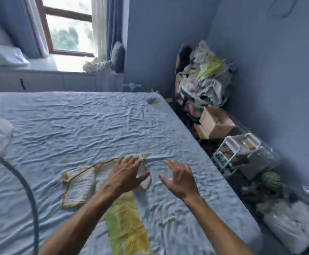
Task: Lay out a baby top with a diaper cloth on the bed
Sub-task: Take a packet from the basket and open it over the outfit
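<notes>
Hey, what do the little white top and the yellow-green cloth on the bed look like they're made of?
Baby top: apparently soft ribbed or waffle-weave cotton, matte white, mustard-yellow binding along the edges. Diaper cloth: thin woven fabric, probably cotton, matte with fine creases, in yellow and green blocks. Blur keeps both uncertain.

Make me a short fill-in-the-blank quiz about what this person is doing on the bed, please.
1. The white baby top is edged with trim coloured ____.
2. The hand resting on the baby top is the ____ one.
3. The right hand hovers open above the blue ____.
4. The green-and-yellow diaper cloth lies ____ to the camera than the top.

Missing words: yellow; left; bedsheet; nearer
</notes>
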Motion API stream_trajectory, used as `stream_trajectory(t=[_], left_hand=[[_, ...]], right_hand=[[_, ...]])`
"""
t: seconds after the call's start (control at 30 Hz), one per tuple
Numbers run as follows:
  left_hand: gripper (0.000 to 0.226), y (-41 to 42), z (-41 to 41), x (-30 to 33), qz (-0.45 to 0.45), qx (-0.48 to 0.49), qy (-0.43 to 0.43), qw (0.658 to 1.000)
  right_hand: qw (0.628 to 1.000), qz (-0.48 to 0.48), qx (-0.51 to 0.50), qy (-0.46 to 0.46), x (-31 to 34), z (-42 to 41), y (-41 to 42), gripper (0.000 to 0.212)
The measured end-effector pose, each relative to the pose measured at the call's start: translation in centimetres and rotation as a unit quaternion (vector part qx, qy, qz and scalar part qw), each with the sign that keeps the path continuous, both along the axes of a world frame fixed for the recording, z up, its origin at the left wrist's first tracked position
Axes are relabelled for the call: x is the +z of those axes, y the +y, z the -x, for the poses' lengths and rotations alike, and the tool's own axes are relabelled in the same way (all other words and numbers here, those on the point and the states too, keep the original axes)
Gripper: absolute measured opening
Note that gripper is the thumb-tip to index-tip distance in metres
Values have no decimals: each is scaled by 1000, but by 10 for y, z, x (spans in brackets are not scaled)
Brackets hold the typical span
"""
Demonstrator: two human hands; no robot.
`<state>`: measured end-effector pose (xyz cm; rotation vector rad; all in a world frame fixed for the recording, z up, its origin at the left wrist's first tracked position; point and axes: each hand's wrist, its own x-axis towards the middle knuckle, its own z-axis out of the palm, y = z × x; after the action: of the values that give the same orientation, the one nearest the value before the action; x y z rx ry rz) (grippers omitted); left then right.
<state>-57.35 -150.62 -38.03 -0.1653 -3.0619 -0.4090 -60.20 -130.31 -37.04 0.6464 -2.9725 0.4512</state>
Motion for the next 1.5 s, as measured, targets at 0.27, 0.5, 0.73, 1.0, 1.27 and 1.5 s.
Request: stream_trajectory(t=[0.27,0.5,0.73,1.0,1.27,1.5], left_hand=[[70,23,10,196,7,41,216,976],[78,61,28,240,26,83,180,980],[71,186,43,277,22,18,154,988],[66,432,32,326,5,-119,204,972],[66,693,6,338,6,-200,210,957],[67,868,8,339,1,-237,194,952]], right_hand=[[974,40,-143,169,202,-20,35,59],[918,-36,-335,210,248,-53,121,60],[869,-66,-443,212,276,-90,238,60],[792,-90,-550,248,313,-162,443,58],[723,-122,-639,234,337,-256,671,59],[692,-126,-680,207,336,-264,827,59]])
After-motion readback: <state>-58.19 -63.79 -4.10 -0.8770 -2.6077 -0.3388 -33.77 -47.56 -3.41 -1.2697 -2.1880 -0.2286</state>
